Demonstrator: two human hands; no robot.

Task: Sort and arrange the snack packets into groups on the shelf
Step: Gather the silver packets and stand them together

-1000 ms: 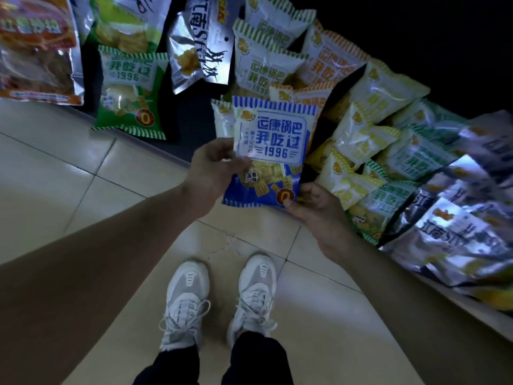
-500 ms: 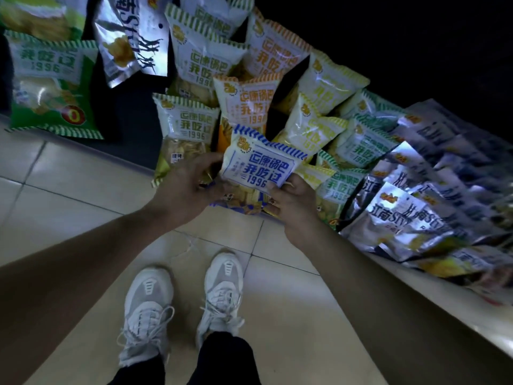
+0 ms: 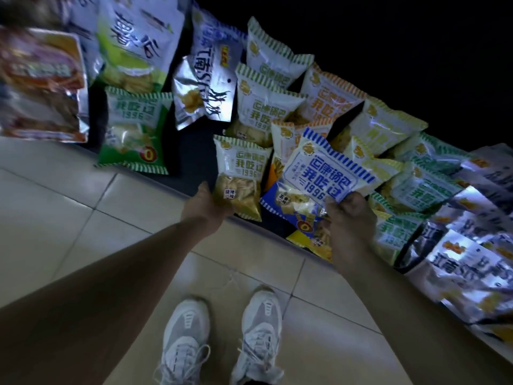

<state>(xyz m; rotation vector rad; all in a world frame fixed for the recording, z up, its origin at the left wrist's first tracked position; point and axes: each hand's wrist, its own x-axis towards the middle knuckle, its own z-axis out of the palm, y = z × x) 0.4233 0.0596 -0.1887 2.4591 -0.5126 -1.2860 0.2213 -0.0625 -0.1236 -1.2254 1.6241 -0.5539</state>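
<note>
A blue-striped snack packet (image 3: 319,173) lies tilted on the pile at the shelf's front edge, and my right hand (image 3: 347,212) grips its lower right side. My left hand (image 3: 206,207) holds the bottom corner of an olive-striped packet (image 3: 241,176) just left of it. Behind them lie orange-striped (image 3: 327,98), yellow-striped (image 3: 385,126) and green-striped (image 3: 419,187) packets in a loose heap. A bright green packet (image 3: 133,132) lies apart at the left. Silver packets (image 3: 469,262) are stacked at the right.
The dark shelf (image 3: 191,159) runs diagonally from upper left to lower right above a pale tiled floor (image 3: 69,218). Large bags (image 3: 41,84) sit at the far left, with a silver bag (image 3: 205,90) near the middle. My white shoes (image 3: 222,337) stand below.
The blue-striped packet went from held up in both hands down onto the pile. My left hand let go of it and took the olive-striped packet to the left. The view swung back left.
</note>
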